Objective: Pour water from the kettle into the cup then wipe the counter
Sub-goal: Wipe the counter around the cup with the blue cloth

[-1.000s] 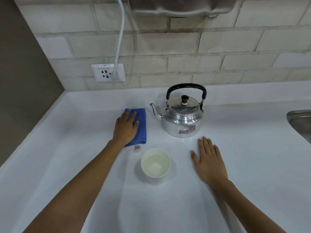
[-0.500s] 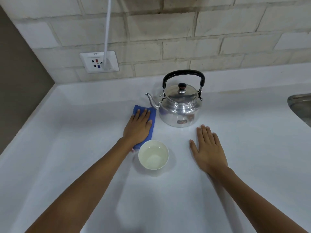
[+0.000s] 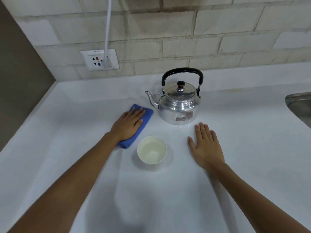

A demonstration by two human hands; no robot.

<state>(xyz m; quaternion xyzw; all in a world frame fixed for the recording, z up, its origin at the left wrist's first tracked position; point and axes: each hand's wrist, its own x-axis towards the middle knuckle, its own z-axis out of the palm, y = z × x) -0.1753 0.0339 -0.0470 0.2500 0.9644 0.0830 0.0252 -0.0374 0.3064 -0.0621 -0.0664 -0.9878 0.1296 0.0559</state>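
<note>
A shiny metal kettle with a black handle stands upright on the white counter, spout pointing left. In front of it sits a white cup with water in it. My left hand lies flat, palm down, on a folded blue cloth left of the kettle and cup. My right hand rests flat on the bare counter to the right of the cup, fingers apart, holding nothing.
A wall socket with a white plug and cable is on the tiled back wall. A metal sink edge shows at the far right. The counter's left edge runs along a brown wall.
My left hand has slid the blue cloth over the counter, first right toward the kettle, now slanted beside the cup. The right hand has stayed put. The view has shifted slightly.
</note>
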